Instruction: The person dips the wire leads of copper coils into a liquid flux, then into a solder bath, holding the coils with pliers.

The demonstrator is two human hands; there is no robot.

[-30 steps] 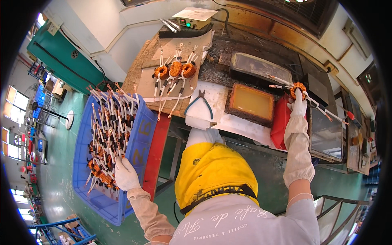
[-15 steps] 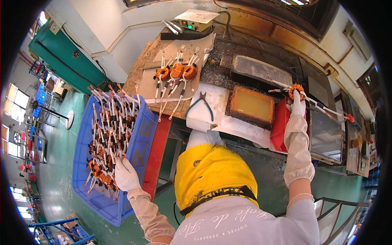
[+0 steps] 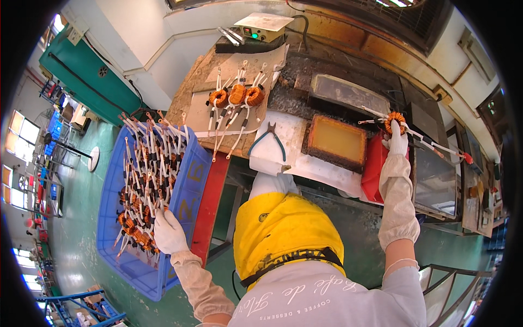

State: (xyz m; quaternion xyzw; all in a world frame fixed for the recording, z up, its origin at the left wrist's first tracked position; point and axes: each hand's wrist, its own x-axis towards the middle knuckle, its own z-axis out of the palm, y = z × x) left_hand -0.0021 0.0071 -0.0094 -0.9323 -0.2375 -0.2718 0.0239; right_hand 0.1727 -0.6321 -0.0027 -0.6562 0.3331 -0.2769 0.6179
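My right hand, in a white glove, is closed round a copper-wound toroidal coil beside a red bin. White leads with metal lugs stick out from both sides of that coil. My left hand, gloved too, reaches over the near wall of a blue crate. Its fingers are pressed together among the white leads of a heap of coils; what lies between them is hidden. On a cardboard sheet on the bench rest three more coils, their leads pointing both ways.
Cutting pliers lie on white paper. A square tray of amber material sits right of them, with a long grey-topped trough behind. A control box with a green light stands at the back. The red bench edge flanks the crate.
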